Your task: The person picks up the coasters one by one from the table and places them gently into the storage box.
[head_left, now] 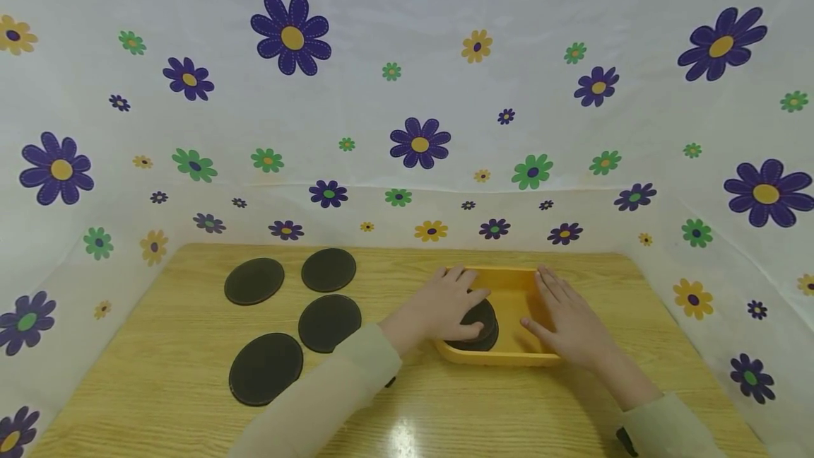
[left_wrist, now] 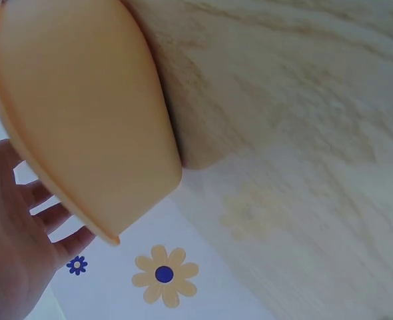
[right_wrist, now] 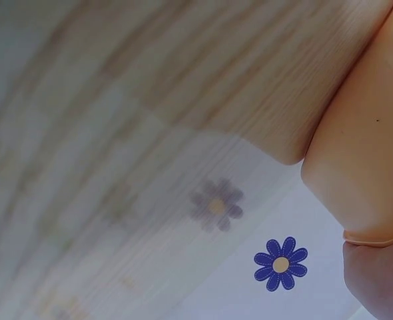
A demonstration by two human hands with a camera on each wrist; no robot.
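A yellow plastic tray (head_left: 502, 358) stands on the wooden table, with black round discs (head_left: 488, 320) overlapping in its left end. My left hand (head_left: 448, 308) reaches over that end, its fingers spread above the discs and its fingertips near the far rim. In the left wrist view, the fingers (left_wrist: 46, 217) show beyond the tray's rim, and its outer wall (left_wrist: 83, 120) fills much of the upper left. My right hand (head_left: 569, 316) lies along the tray's right rim, fingers straight and thumb over the inside. Only a small part of it shows in the right wrist view.
Several more black discs lie flat left of the tray: one at the back left (head_left: 254, 281), one beside it (head_left: 328, 270), one nearer (head_left: 329, 320) and one at the front (head_left: 266, 369). A white flower-printed sheet (head_left: 356, 104) rises behind and at both sides of the table (head_left: 445, 408).
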